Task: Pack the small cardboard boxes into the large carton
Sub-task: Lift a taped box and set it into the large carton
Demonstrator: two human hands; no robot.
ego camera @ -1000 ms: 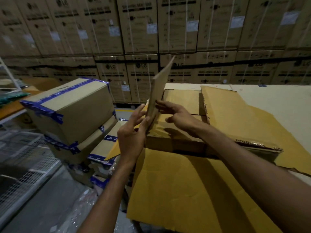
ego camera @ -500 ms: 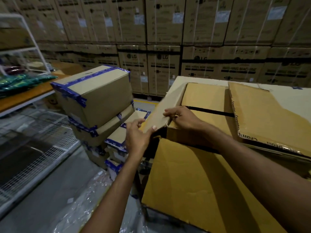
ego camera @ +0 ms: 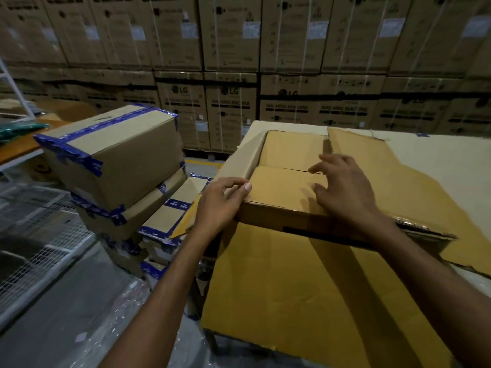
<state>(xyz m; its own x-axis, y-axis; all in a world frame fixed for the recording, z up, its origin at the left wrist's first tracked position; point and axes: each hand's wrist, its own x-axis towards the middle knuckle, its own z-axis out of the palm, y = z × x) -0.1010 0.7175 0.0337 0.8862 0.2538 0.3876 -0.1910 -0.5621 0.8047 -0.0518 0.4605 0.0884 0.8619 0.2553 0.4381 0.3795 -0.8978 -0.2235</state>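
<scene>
The large carton (ego camera: 279,217) stands on a table with its top open. Its near flap (ego camera: 305,288) hangs down over the front and its right flap (ego camera: 377,166) lies out to the right. My left hand (ego camera: 220,203) pinches the near corner of the left flap (ego camera: 245,160), which leans outward. My right hand (ego camera: 345,189) rests with spread fingers on the flat cardboard surface (ego camera: 281,187) filling the carton's top, beside a seam. Several small boxes sealed with blue tape (ego camera: 114,155) are stacked to the left of the carton.
A wall of big printed appliance cartons (ego camera: 231,107) runs across the back. White wire racks (ego camera: 39,235) stand low at the left, and clear plastic film (ego camera: 127,314) lies on the floor. The pale tabletop (ego camera: 438,155) stretches to the right.
The left flap has gone from standing upright to leaning outward, with my left hand still on it. My right hand slid right from the flap onto the flat surface in the carton.
</scene>
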